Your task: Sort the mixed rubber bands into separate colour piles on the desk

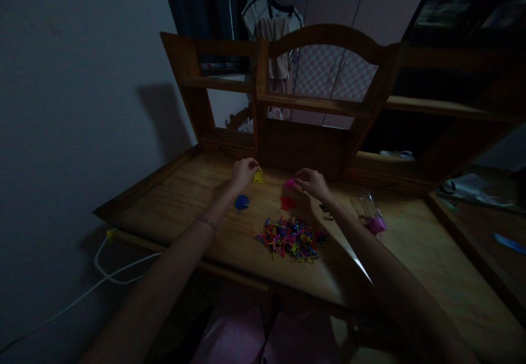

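On a wooden desk [164, 188], a person's left hand [245, 171] reaches to a yellow pile [258, 177] of small pieces near the back edge. The right hand [311, 182] is at a pink pile [290, 183], also toward that edge. Both hands' fingers are drawn together; whether either grips a piece, I cannot tell. A blue pile [241, 203] and a red pile [287, 204] lie closer to the front edge, and a larger mixed-colour heap [291, 238] lies nearest it.

Thin bracelet [207, 222], pinkish clothing [235, 331]
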